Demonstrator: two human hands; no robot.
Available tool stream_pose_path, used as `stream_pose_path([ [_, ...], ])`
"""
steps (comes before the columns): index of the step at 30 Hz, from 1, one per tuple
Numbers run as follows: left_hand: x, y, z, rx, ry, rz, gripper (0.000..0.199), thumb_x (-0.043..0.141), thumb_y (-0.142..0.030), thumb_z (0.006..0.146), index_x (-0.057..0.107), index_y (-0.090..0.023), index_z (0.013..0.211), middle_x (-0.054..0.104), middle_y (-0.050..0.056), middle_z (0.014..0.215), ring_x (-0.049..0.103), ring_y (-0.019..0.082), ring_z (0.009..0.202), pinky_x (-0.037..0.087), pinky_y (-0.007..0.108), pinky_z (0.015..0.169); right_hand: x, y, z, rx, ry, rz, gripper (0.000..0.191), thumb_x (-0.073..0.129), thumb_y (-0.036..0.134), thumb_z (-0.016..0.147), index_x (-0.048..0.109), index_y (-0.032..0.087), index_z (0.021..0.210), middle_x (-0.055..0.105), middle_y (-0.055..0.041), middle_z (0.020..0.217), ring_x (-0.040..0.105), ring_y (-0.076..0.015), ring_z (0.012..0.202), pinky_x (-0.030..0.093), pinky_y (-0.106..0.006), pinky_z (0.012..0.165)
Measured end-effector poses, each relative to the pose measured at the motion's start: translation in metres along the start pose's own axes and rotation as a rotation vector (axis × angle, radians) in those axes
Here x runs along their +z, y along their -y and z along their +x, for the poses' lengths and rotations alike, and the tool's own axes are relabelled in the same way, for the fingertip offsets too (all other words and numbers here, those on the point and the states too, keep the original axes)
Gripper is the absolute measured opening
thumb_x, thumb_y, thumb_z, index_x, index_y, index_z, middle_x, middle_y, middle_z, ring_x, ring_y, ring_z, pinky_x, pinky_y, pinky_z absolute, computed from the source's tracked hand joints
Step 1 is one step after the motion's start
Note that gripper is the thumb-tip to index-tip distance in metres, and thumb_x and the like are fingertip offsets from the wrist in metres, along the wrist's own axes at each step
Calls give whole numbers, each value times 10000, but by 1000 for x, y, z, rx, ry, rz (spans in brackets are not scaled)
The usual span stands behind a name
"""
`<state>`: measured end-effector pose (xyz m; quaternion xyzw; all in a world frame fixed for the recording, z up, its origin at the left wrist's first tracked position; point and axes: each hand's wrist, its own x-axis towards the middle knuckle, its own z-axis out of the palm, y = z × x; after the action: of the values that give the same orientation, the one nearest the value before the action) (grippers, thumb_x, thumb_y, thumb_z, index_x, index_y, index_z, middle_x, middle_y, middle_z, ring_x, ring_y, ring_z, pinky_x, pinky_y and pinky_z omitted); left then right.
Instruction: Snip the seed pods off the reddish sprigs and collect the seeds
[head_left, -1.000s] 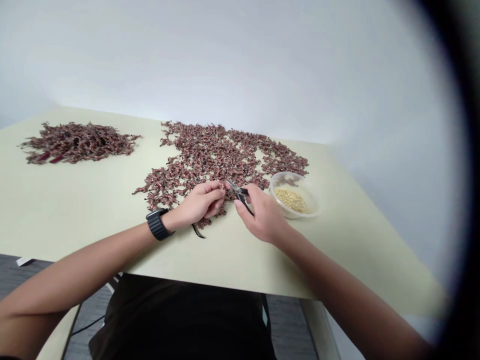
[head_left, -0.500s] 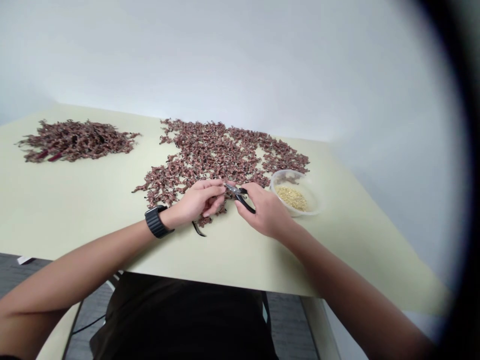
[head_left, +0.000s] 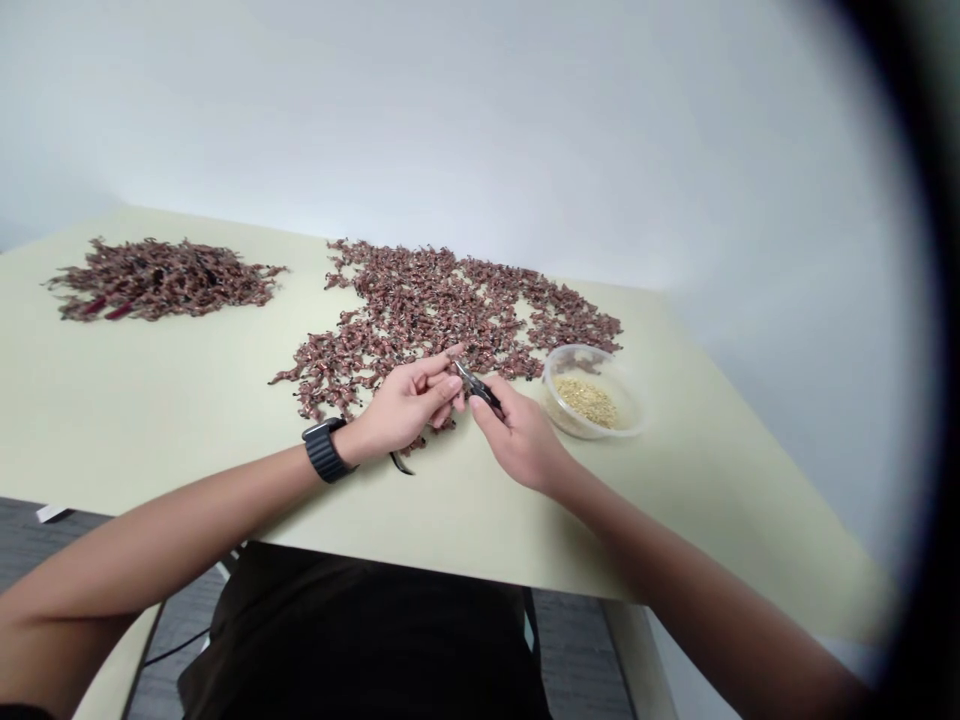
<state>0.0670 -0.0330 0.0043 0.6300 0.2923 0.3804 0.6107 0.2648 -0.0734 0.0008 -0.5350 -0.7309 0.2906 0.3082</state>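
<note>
My right hand [head_left: 523, 437] is closed around a pair of pliers [head_left: 478, 386] with dark handles, their metal jaws pointing up and left. Those jaws meet the fingertips of my left hand [head_left: 405, 405]. My left thumb and fingers are pinched together, with the index finger stretched forward; whatever they hold is too small to make out. Beyond both hands, a wide spread of small, shiny reddish-brown pieces [head_left: 450, 310] covers the table. Beneath my left wrist, the curved black end of another tool [head_left: 403, 464] pokes out, the rest hidden.
A clear round plastic tub [head_left: 551, 385] holding tiny gold-coloured bits [head_left: 589, 402] stands right of my right hand. On the left lies a heaped pile of similar brown pieces [head_left: 165, 280] with dark red strips. A wall rises behind the pale table [head_left: 450, 530].
The pliers' handles have come closer together in my right hand. My left hand has shifted slightly right and turned, its index finger now extended past the plier jaws.
</note>
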Motion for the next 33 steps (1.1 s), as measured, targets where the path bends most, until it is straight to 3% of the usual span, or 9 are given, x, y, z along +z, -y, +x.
stream_pose_path([
  [3, 2, 4, -2, 32, -40, 120, 680, 543, -395, 999, 330, -151, 1597, 603, 12, 793, 463, 81, 544, 414, 195, 524, 7, 2, -1, 35, 3, 131, 291, 422, 456, 1026, 582, 213, 1015, 574, 8, 786, 494, -144, 669, 399, -282, 642],
  [6, -6, 8, -2, 158, -73, 440, 644, 502, -311, 1009, 312, -188, 1612, 602, 1, 788, 495, 90, 591, 447, 192, 604, 9, 5, -1, 127, 25, 327, 311, 446, 495, 1006, 567, 213, 954, 502, 10, 762, 434, -134, 649, 369, -257, 570],
  [10, -30, 15, 4, 414, -18, 905, 657, 448, -148, 968, 327, -234, 1608, 632, 19, 849, 562, 119, 707, 472, 210, 712, -3, 12, 1, 383, 299, 750, 404, 406, 608, 976, 521, 224, 926, 300, 46, 719, 173, -112, 557, 151, -223, 437],
  [13, -39, 16, 7, 483, 35, 1026, 671, 419, -90, 936, 392, -283, 1577, 646, 25, 886, 565, 116, 716, 466, 203, 692, -13, 14, 2, 427, 459, 783, 476, 355, 660, 964, 523, 216, 921, 276, 46, 723, 124, -114, 563, 120, -230, 435],
  [15, -35, 13, 8, 420, 12, 886, 624, 456, -139, 959, 405, -256, 1570, 666, 30, 892, 572, 111, 712, 472, 202, 687, -15, 11, 2, 320, 333, 580, 454, 347, 626, 981, 538, 217, 937, 336, 32, 725, 201, -117, 559, 188, -242, 453],
  [17, -26, 8, 7, 253, 9, 581, 557, 488, -241, 999, 423, -199, 1550, 664, 26, 838, 541, 94, 624, 460, 193, 616, -13, 6, 2, 194, 124, 342, 365, 415, 564, 985, 537, 222, 949, 419, 13, 743, 319, -130, 592, 266, -263, 515],
  [21, -14, -1, 5, -24, 122, -8, 427, 552, -401, 1000, 619, -109, 1305, 620, 26, 781, 427, 51, 488, 372, 186, 490, -9, -7, 2, -52, -134, -113, 255, 534, 460, 959, 524, 212, 1015, 520, -13, 774, 466, -172, 687, 337, -311, 639],
  [25, -14, -3, 4, -129, 149, -246, 364, 632, -334, 963, 647, -126, 1261, 593, 0, 771, 371, 19, 456, 338, 185, 487, -10, -16, 4, -187, -127, -319, 289, 509, 429, 971, 538, 190, 1131, 587, -59, 875, 536, -205, 755, 391, -332, 701],
  [33, -15, -4, 4, -151, 149, -325, 427, 634, -311, 966, 618, -122, 1349, 568, -19, 736, 329, 12, 443, 310, 193, 481, -14, -16, 4, -222, -76, -361, 307, 461, 420, 999, 550, 186, 1176, 634, -93, 966, 573, -216, 782, 394, -324, 695],
])
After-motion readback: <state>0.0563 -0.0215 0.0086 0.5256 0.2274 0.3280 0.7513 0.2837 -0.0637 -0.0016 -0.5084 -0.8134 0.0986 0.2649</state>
